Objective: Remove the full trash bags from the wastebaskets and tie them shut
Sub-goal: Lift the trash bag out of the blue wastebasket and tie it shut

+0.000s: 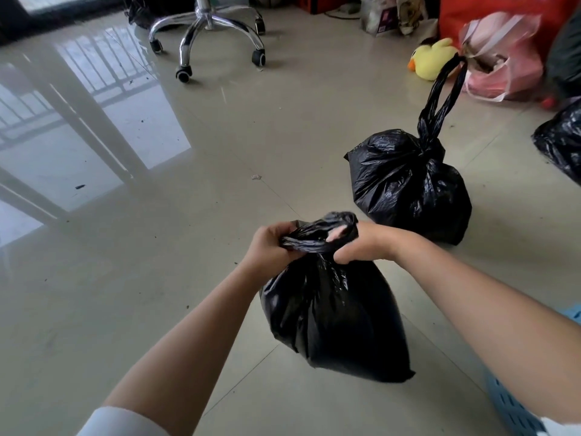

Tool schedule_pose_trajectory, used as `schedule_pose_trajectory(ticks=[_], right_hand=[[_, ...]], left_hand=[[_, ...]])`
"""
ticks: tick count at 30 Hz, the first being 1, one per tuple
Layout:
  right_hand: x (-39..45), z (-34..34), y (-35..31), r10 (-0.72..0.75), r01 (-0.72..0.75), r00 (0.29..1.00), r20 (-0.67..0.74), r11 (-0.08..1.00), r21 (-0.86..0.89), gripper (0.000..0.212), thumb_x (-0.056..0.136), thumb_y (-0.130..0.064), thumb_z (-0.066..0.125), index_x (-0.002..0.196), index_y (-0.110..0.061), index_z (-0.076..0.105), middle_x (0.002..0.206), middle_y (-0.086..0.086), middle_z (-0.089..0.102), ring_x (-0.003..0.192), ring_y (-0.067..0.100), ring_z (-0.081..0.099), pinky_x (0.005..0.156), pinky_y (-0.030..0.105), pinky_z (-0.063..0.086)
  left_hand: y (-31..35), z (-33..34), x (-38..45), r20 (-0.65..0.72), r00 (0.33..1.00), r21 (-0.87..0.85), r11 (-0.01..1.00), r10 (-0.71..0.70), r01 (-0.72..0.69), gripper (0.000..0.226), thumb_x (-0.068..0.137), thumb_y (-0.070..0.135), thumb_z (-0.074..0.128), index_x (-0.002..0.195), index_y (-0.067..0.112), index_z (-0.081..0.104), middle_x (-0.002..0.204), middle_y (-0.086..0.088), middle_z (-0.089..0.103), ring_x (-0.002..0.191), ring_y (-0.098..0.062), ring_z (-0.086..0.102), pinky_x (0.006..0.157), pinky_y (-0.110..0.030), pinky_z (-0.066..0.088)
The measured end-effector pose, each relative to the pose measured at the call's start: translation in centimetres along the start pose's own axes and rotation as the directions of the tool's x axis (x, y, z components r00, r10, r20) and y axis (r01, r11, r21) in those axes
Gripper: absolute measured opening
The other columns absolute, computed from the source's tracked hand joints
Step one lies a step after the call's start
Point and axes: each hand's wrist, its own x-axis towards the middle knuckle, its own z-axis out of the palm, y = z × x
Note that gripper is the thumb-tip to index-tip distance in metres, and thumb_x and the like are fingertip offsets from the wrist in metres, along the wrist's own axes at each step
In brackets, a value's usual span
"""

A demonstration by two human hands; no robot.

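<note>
A full black trash bag stands on the tiled floor right in front of me. My left hand and my right hand both grip its gathered neck, with the twisted plastic stretched between them and a loop over my right fingers. Behind it to the right sits a second black trash bag, tied shut, its two long handles standing up. Part of a third black bag shows at the right edge.
A blue slatted wastebasket lies at the lower right. An office chair's chrome wheeled base stands at the back. A yellow plush duck, a pink plastic bag and red items crowd the far right.
</note>
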Motion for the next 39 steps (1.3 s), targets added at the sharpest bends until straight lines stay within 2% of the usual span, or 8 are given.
schedule_pose_trajectory(ticks=[3, 9, 13, 18, 21, 31, 35, 39], right_hand=[[-0.3, 0.4, 0.5, 0.005, -0.004, 1.0, -0.004, 0.997, 0.074, 0.037, 0.072, 0.001, 0.052, 0.04, -0.018, 0.052, 0.034, -0.011, 0.04, 0.039, 0.002, 0.035, 0.044, 0.015, 0.027], [-0.5, 0.6, 0.1, -0.014, 0.008, 0.997, 0.081, 0.996, 0.085, 0.033, 0.083, 0.002, 0.05, 0.058, -0.019, 0.043, 0.061, -0.006, 0.042, 0.057, 0.004, 0.038, 0.051, 0.008, 0.033], [-0.4, 0.1, 1.0, 0.039, -0.042, 0.999, 0.033, 0.996, 0.084, 0.028, 0.076, 0.004, 0.048, 0.055, -0.015, 0.05, 0.054, -0.003, 0.046, 0.045, 0.004, 0.044, 0.049, 0.015, 0.034], [-0.6, 0.0, 1.0, 0.042, -0.045, 0.998, 0.048, 0.997, 0.061, 0.023, 0.077, 0.0, 0.048, 0.093, 0.001, 0.064, 0.071, 0.002, 0.055, 0.067, 0.015, 0.051, 0.06, 0.022, 0.041], [-0.5, 0.0, 0.8, 0.043, -0.044, 0.999, 0.032, 0.999, 0.03, 0.02, 0.079, 0.001, 0.047, 0.093, 0.003, 0.062, 0.071, 0.003, 0.054, 0.066, 0.016, 0.05, 0.057, 0.019, 0.041], [-0.7, 0.2, 1.4, 0.07, -0.06, 0.993, 0.097, 0.993, -0.102, 0.017, 0.078, -0.001, 0.047, 0.086, -0.004, 0.062, 0.072, 0.003, 0.051, 0.068, 0.019, 0.047, 0.056, 0.025, 0.036], [-0.8, -0.3, 1.8, 0.084, -0.082, 0.98, 0.183, 0.996, -0.019, 0.014, 0.085, -0.008, 0.051, 0.08, 0.002, 0.059, 0.075, 0.004, 0.052, 0.073, 0.018, 0.048, 0.069, 0.026, 0.037], [-0.4, -0.8, 1.3, 0.0, 0.002, 0.999, -0.048, 1.0, 0.023, 0.022, 0.092, -0.025, 0.049, 0.078, -0.014, 0.061, 0.075, -0.002, 0.056, 0.078, 0.014, 0.053, 0.08, 0.026, 0.041]], left_hand=[[-0.1, 0.8, 0.2, -0.127, 0.985, 0.33, 0.942, 0.115, -0.067, 0.011, 0.071, 0.011, 0.062, 0.08, 0.004, 0.064, 0.06, 0.009, 0.053, 0.055, -0.001, 0.049, 0.051, -0.01, 0.033], [-0.9, 1.3, 0.2, -0.161, 0.987, 0.581, 0.809, 0.008, 0.089, 0.024, 0.084, 0.023, 0.046, 0.101, 0.007, 0.048, 0.097, -0.02, 0.061, 0.087, -0.03, 0.055, 0.069, -0.03, 0.034], [-0.6, 0.1, 0.9, -0.009, 0.996, 0.036, 0.995, -0.089, 0.089, 0.014, 0.084, -0.002, 0.054, 0.097, 0.0, 0.06, 0.071, 0.004, 0.068, 0.064, 0.004, 0.063, 0.067, -0.017, 0.041], [-0.6, 0.4, 0.6, 0.134, 0.943, -0.475, 0.815, -0.304, 0.331, 0.036, 0.091, -0.011, 0.029, 0.073, 0.009, 0.054, 0.05, 0.003, 0.067, 0.043, -0.004, 0.064, 0.049, -0.011, 0.052], [-0.7, 1.1, 0.5, 0.126, 0.938, -0.626, 0.707, -0.324, 0.328, 0.042, 0.093, -0.008, 0.027, 0.07, 0.01, 0.057, 0.058, -0.004, 0.066, 0.052, -0.012, 0.066, 0.059, -0.02, 0.054], [-0.7, 1.5, -0.5, 0.207, 0.911, -0.642, 0.653, -0.356, 0.401, 0.041, 0.093, 0.002, 0.035, 0.065, 0.013, 0.061, 0.056, -0.001, 0.065, 0.049, -0.011, 0.064, 0.053, -0.019, 0.052], [-1.2, 0.8, -0.7, 0.062, 0.901, -0.654, 0.665, -0.429, 0.361, 0.029, 0.094, -0.002, 0.036, 0.075, 0.009, 0.056, 0.05, 0.003, 0.068, 0.044, -0.006, 0.065, 0.045, -0.017, 0.053], [-1.3, 0.2, -0.9, -0.009, 0.898, -0.696, 0.648, -0.44, 0.31, 0.032, 0.093, -0.01, 0.031, 0.071, 0.003, 0.051, 0.042, -0.003, 0.061, 0.033, -0.007, 0.059, 0.036, -0.013, 0.047]])
